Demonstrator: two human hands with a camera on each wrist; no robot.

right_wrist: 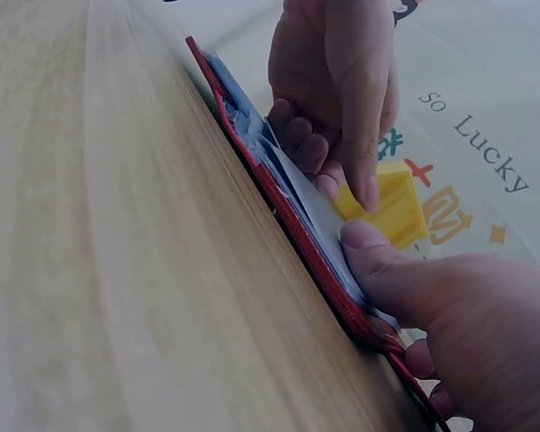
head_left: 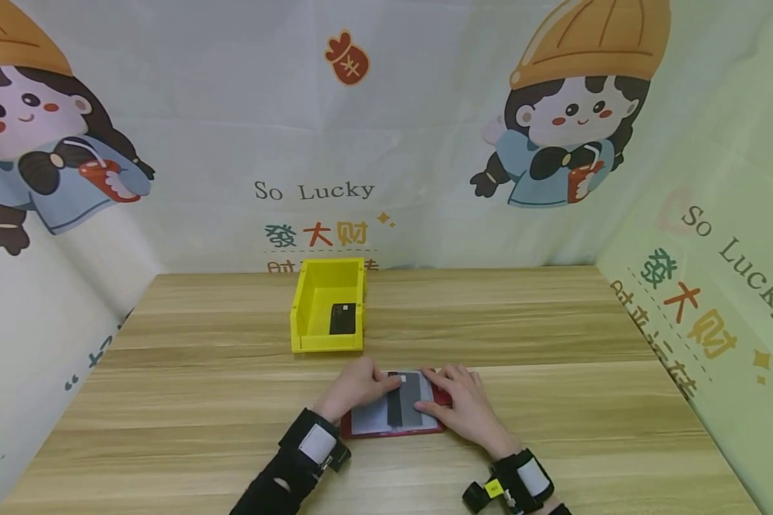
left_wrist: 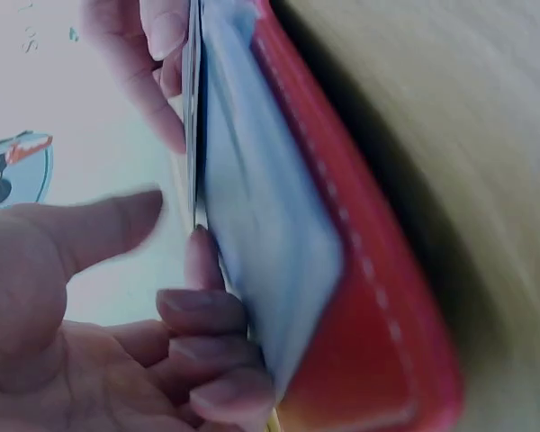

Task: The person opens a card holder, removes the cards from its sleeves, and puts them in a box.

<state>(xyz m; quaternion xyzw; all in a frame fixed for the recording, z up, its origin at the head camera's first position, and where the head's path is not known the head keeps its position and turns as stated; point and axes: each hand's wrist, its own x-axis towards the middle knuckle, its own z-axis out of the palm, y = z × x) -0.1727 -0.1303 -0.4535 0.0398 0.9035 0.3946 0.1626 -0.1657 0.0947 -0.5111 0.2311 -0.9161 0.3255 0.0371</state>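
Observation:
A red card holder (head_left: 439, 390) with clear sleeves (left_wrist: 261, 207) lies open on the wooden table. Over its sleeves shows a grey card (head_left: 409, 400) with a chip near its top and a darker strip along its left side. My right hand (head_left: 469, 408) grips the holder's right side, thumb on top and fingers around the edge, as the right wrist view shows. At the card's upper left is my left hand (head_left: 358, 388). In the left wrist view its thumb (left_wrist: 117, 227) stands apart from the card, and its loosely bent fingers (left_wrist: 211, 355) are at the sleeve edges.
Behind the holder stands a yellow bin (head_left: 327, 343) with a black chip card (head_left: 343, 319) inside. The wooden table (head_left: 522, 322) reaches back to a printed cloth backdrop (head_left: 425, 143), which also rises along both sides.

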